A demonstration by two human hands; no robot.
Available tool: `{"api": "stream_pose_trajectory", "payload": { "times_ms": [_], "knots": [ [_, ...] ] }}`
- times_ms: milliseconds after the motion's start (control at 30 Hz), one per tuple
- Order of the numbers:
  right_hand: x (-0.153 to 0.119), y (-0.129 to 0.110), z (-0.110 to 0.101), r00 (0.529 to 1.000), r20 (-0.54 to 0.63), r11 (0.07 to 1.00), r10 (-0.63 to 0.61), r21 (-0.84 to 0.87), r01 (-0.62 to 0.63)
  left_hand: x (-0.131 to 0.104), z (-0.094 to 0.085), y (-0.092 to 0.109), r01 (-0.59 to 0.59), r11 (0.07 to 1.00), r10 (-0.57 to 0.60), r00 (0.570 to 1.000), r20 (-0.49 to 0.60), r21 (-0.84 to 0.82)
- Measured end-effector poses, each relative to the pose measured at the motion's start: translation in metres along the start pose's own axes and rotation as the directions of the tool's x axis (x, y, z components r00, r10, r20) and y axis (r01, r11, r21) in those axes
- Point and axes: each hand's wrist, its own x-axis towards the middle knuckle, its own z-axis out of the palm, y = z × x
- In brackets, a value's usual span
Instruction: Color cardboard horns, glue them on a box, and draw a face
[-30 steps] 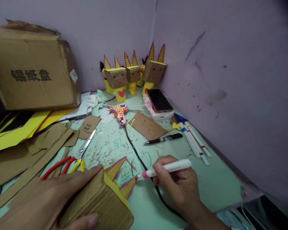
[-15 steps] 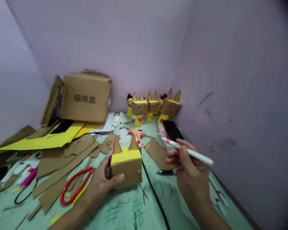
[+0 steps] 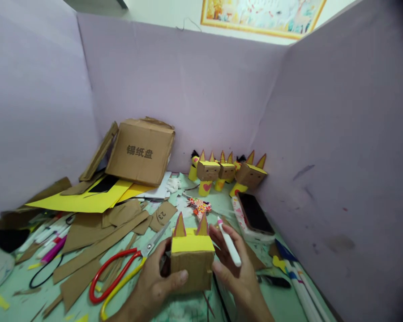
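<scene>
A small cardboard box head (image 3: 196,268) with a yellow top and two pointed ears stands upright in front of me. My left hand (image 3: 156,281) is closed around its left side, the thumb on the plain front face. At the box's right side, my right hand (image 3: 242,281) holds a white marker (image 3: 230,245) with a pink tip end, tilted between the fingers. The right thumb is up against the box's right edge. Red-and-yellow scissors (image 3: 121,264) lie left of my left hand, blades partly open.
Several finished box-headed figures (image 3: 206,172) stand by the back wall. A glue gun (image 3: 199,205) with a floral pattern lies behind the box. On the right are a phone (image 3: 255,212) and several white markers (image 3: 302,290). Cardboard scraps (image 3: 83,232) and a large carton (image 3: 141,152) fill the left.
My right hand has come left with the marker, up to the box. The view has tilted up, showing a picture above the wall. My left hand keeps hold of the box.
</scene>
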Motion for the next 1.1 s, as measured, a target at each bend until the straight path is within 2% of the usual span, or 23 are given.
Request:
{"api": "stream_pose_trajectory", "payload": {
  "times_ms": [200,400,600,867,967,1100],
  "knots": [
    [0.001,0.005,0.001,1.000,-0.016,0.999,0.001,-0.046,-0.002,-0.004,0.003,0.005,0.005,1.000,-0.005,1.000,0.005,0.004],
    [0.003,0.006,-0.008,0.999,0.054,0.993,0.009,-0.118,-0.002,-0.004,0.004,0.005,-0.024,1.000,0.024,1.000,0.016,-0.005],
    [0.001,0.003,0.001,1.000,-0.023,0.999,-0.002,-0.048,0.001,-0.003,0.005,0.005,-0.044,0.999,0.044,0.999,0.022,-0.008],
    [0.002,0.006,-0.006,0.999,0.020,0.997,0.048,-0.060,-0.046,-0.004,0.003,0.005,-0.029,0.999,0.030,0.999,0.024,-0.015],
    [0.000,0.006,-0.004,0.999,0.002,0.998,0.045,-0.054,-0.044,-0.004,0.003,0.005,-0.018,1.000,0.018,1.000,0.013,0.001],
    [0.001,-0.003,-0.001,0.998,-0.054,0.999,0.023,-0.028,-0.025,-0.006,0.001,0.020,0.013,0.996,-0.012,1.000,-0.014,0.086]
  ]
}}
